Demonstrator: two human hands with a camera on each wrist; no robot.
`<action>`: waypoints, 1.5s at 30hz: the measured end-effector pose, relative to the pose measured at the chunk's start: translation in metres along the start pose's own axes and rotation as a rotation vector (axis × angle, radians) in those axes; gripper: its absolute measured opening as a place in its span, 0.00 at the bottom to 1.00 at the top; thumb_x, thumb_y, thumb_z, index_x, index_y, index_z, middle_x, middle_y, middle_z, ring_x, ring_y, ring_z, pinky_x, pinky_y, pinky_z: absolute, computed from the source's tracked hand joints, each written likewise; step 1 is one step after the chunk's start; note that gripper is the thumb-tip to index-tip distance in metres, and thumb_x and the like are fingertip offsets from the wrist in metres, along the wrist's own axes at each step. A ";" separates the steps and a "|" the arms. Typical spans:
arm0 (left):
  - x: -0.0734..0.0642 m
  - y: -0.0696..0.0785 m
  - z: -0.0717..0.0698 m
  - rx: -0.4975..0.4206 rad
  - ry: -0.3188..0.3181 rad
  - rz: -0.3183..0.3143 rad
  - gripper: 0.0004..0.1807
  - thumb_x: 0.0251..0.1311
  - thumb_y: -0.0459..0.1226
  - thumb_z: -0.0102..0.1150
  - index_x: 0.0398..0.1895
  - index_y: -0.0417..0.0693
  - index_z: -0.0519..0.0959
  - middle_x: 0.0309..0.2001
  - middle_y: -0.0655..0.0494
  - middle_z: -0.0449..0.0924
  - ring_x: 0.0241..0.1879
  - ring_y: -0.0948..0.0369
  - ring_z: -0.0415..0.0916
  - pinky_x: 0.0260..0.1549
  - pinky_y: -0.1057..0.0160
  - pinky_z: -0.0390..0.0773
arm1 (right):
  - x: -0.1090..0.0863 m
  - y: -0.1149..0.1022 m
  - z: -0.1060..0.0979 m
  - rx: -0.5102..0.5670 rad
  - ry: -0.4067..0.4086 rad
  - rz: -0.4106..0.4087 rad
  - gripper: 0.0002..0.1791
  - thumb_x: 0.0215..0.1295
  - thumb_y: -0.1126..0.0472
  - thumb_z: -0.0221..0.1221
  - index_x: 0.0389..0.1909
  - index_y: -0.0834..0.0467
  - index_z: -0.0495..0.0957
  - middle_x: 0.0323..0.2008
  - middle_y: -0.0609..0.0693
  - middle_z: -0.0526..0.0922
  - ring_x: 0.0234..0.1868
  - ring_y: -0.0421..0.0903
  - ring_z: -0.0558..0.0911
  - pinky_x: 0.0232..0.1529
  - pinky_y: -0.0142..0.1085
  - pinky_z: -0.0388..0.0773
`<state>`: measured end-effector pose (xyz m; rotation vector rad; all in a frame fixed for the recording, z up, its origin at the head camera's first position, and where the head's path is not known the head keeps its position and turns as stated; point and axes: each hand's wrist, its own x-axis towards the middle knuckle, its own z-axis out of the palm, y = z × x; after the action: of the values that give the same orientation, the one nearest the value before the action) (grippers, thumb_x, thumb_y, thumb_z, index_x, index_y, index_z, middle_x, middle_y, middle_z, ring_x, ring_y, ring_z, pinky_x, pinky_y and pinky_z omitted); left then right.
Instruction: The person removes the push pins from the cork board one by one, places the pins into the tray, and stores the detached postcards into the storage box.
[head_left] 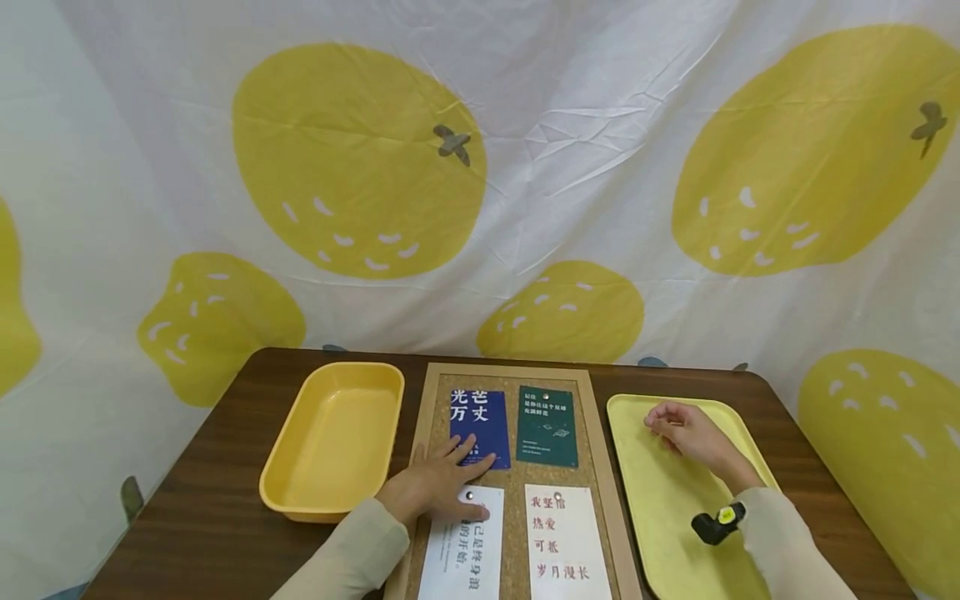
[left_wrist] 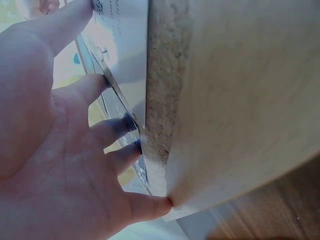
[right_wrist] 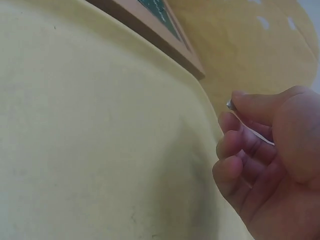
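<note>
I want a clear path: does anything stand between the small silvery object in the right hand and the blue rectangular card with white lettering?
Nothing tall visibly does. Only the yellow rectangular tray rim, the light wooden frame and the flat dark-green card lie between. The left hand partly covers the blue card low down.

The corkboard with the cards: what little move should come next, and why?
Perhaps bring the small metallic piece, pinched in the right hand, to the top of the blue card: pins show on the green card and both white cards, none on the blue, whose lower part the left hand touches.
</note>
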<state>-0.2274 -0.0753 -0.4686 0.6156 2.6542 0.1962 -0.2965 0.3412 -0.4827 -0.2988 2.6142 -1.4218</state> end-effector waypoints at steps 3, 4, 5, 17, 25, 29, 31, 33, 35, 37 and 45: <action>0.001 0.000 0.000 0.001 -0.008 -0.004 0.46 0.56 0.67 0.58 0.77 0.72 0.56 0.80 0.56 0.44 0.79 0.51 0.39 0.71 0.33 0.40 | 0.000 0.006 0.001 -0.008 0.014 0.026 0.11 0.75 0.63 0.53 0.43 0.69 0.75 0.28 0.55 0.75 0.20 0.39 0.70 0.17 0.32 0.70; 0.001 0.001 0.001 0.001 -0.011 -0.006 0.46 0.56 0.67 0.58 0.77 0.73 0.56 0.80 0.56 0.44 0.79 0.51 0.39 0.71 0.33 0.40 | 0.000 0.008 0.002 -0.009 0.018 0.033 0.11 0.75 0.63 0.53 0.43 0.69 0.75 0.28 0.54 0.74 0.20 0.39 0.70 0.17 0.32 0.70; 0.001 0.001 0.001 0.001 -0.014 -0.008 0.45 0.55 0.67 0.58 0.77 0.73 0.56 0.80 0.57 0.44 0.79 0.51 0.39 0.71 0.33 0.40 | 0.000 0.009 0.002 -0.009 0.023 0.047 0.11 0.75 0.62 0.53 0.43 0.69 0.75 0.27 0.53 0.74 0.19 0.39 0.70 0.17 0.32 0.70; 0.003 0.004 0.000 0.021 -0.011 -0.021 0.45 0.55 0.67 0.58 0.77 0.74 0.56 0.80 0.57 0.45 0.79 0.52 0.39 0.71 0.33 0.41 | -0.001 0.019 0.006 -0.023 0.063 0.032 0.09 0.74 0.65 0.53 0.41 0.69 0.76 0.24 0.50 0.74 0.17 0.37 0.68 0.16 0.31 0.68; 0.000 0.005 -0.002 0.002 -0.002 -0.024 0.45 0.54 0.66 0.60 0.76 0.74 0.57 0.80 0.57 0.46 0.79 0.52 0.40 0.71 0.32 0.42 | 0.003 0.022 0.011 -0.066 0.106 0.026 0.08 0.73 0.65 0.54 0.40 0.68 0.78 0.25 0.46 0.75 0.20 0.36 0.67 0.20 0.29 0.67; -0.001 0.005 -0.002 -0.006 0.007 -0.028 0.45 0.54 0.66 0.61 0.76 0.73 0.58 0.80 0.57 0.46 0.79 0.51 0.41 0.71 0.32 0.43 | 0.005 0.024 0.013 -0.121 0.129 0.017 0.08 0.73 0.65 0.54 0.39 0.66 0.78 0.25 0.46 0.76 0.22 0.36 0.68 0.23 0.30 0.68; -0.001 0.006 -0.003 -0.006 0.008 -0.030 0.45 0.54 0.66 0.61 0.76 0.73 0.59 0.80 0.56 0.46 0.79 0.51 0.41 0.71 0.32 0.43 | 0.005 0.025 0.014 -0.137 0.141 0.023 0.07 0.72 0.65 0.55 0.38 0.65 0.79 0.25 0.47 0.76 0.23 0.37 0.68 0.24 0.30 0.68; -0.001 0.005 -0.003 -0.006 0.006 -0.031 0.45 0.54 0.66 0.61 0.76 0.74 0.58 0.80 0.57 0.46 0.79 0.51 0.40 0.71 0.32 0.42 | 0.006 0.025 0.015 -0.156 0.152 0.030 0.08 0.72 0.64 0.55 0.38 0.65 0.79 0.26 0.48 0.77 0.23 0.37 0.69 0.25 0.30 0.67; 0.000 0.005 -0.002 -0.009 0.001 -0.033 0.45 0.54 0.66 0.61 0.76 0.74 0.58 0.80 0.57 0.46 0.79 0.51 0.40 0.71 0.33 0.42 | 0.006 0.026 0.015 -0.175 0.164 0.033 0.08 0.72 0.64 0.55 0.38 0.64 0.80 0.27 0.48 0.79 0.23 0.37 0.69 0.25 0.30 0.68; 0.000 0.005 -0.002 -0.009 -0.002 -0.033 0.45 0.54 0.67 0.60 0.76 0.74 0.58 0.80 0.57 0.46 0.79 0.51 0.40 0.71 0.33 0.42 | 0.007 0.027 0.015 -0.183 0.175 0.039 0.08 0.72 0.64 0.55 0.38 0.64 0.80 0.27 0.49 0.79 0.24 0.37 0.69 0.25 0.30 0.68; -0.002 0.004 -0.003 -0.018 0.000 -0.031 0.45 0.54 0.66 0.61 0.76 0.74 0.58 0.80 0.57 0.46 0.79 0.52 0.40 0.71 0.32 0.42 | 0.009 0.027 0.018 -0.198 0.193 0.040 0.09 0.72 0.62 0.56 0.38 0.64 0.81 0.27 0.49 0.81 0.24 0.38 0.71 0.26 0.31 0.68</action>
<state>-0.2256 -0.0726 -0.4645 0.5689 2.6568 0.2108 -0.3040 0.3390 -0.5158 -0.1356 2.9051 -1.2380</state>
